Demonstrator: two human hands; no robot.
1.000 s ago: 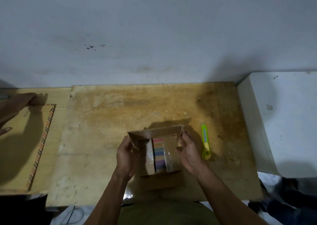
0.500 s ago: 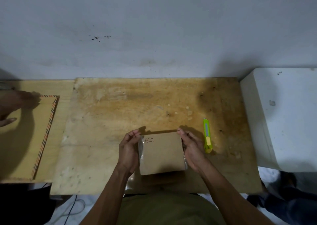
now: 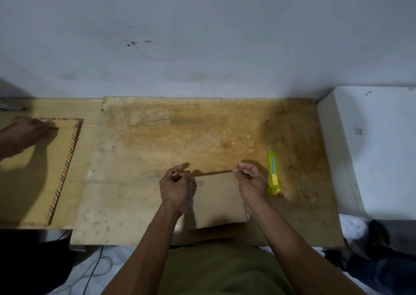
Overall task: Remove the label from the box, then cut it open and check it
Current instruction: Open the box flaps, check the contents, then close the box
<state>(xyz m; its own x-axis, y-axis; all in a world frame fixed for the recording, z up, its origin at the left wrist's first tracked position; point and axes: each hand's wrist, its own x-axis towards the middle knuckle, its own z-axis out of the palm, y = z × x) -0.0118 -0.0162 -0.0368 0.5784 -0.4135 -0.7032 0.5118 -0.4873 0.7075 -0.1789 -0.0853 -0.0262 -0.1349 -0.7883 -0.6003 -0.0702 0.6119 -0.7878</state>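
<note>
A small brown cardboard box lies flat near the table's front edge. Its flaps are closed, and there is handwriting near its far left corner. Clear tape shines along its left side. My left hand hovers at the box's far left corner with fingers loosely curled and nothing in them. My right hand is at the far right corner, also loosely curled and empty. A lime-green utility knife lies on the table just right of my right hand. I see no label on the box.
The worn wooden table stands against a grey wall. A white cabinet adjoins it on the right. At the left, another person's hand rests on a brown envelope with a striped border. Cables lie on the floor.
A second ago the flaps stood open, showing coloured contents. They were then folded shut, and both hands have now come off the box's sides and curled above its far corners.
</note>
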